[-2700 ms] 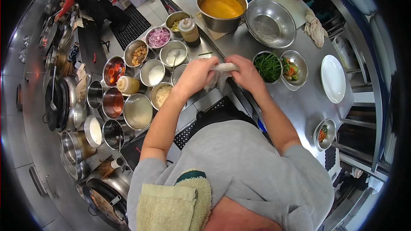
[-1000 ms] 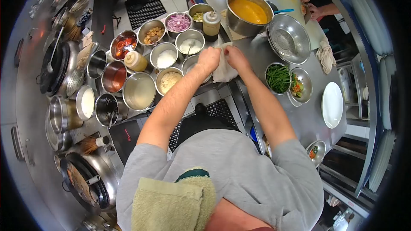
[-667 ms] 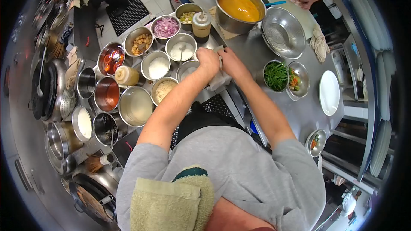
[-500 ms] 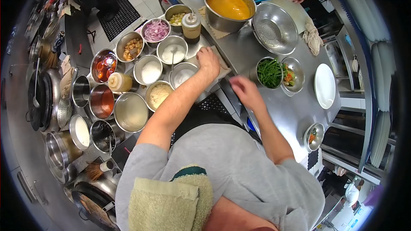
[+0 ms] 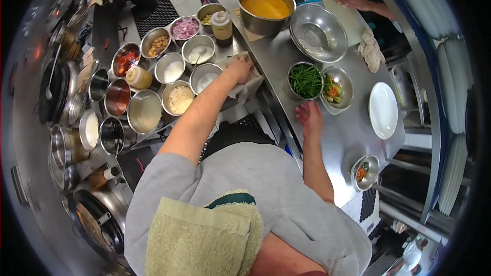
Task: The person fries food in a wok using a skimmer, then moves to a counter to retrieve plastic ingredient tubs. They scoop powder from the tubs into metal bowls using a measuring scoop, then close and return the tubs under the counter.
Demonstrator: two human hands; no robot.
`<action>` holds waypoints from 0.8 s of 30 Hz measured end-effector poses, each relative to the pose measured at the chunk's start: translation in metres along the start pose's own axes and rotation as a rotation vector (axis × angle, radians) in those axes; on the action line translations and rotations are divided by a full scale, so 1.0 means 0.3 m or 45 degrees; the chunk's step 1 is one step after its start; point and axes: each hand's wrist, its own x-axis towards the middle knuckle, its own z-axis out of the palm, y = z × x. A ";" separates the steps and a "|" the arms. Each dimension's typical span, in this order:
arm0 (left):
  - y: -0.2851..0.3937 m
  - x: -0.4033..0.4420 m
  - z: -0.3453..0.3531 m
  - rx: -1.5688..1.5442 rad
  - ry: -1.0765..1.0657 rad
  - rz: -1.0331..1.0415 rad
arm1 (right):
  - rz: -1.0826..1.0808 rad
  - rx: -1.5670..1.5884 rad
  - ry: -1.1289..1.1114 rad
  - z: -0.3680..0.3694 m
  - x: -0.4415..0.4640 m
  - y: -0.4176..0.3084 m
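1. Hands were apart: your left hand (image 5: pixel 239 68) was down on the pale cloth (image 5: pixel 247 86), though I can't tell if the fingers had pinched it. Your right hand (image 5: pixel 310 116) was empty, fingers loosely curled.
2. Spoon handle (image 5: pixel 198 58) stuck up out of a white-filled tub. An inward elbow swing could've clipped it and flicked stuff out, imo.
3. Your left forearm crossed close to the nearest tub (image 5: pixel 195 75), so a low pull back might've dragged its rim.
4. Squeeze bottle (image 5: pixel 222 30) stood upright just beyond that hand; knuckles could've tipped it.
5. Cloth lay rumpled by the bench edge, so a careless tug could've slid it off.
6. Right fingertips were right by the greens bowl (image 5: pixel 292 92), with the veg bowl (image 5: pixel 347 84) beside it. One quick swipe might've knocked them together and spilled both, tbh.
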 end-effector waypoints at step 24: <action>0.310 -1.328 0.364 -0.970 0.201 -1.028 | 0.310 0.183 -0.637 0.364 0.341 0.094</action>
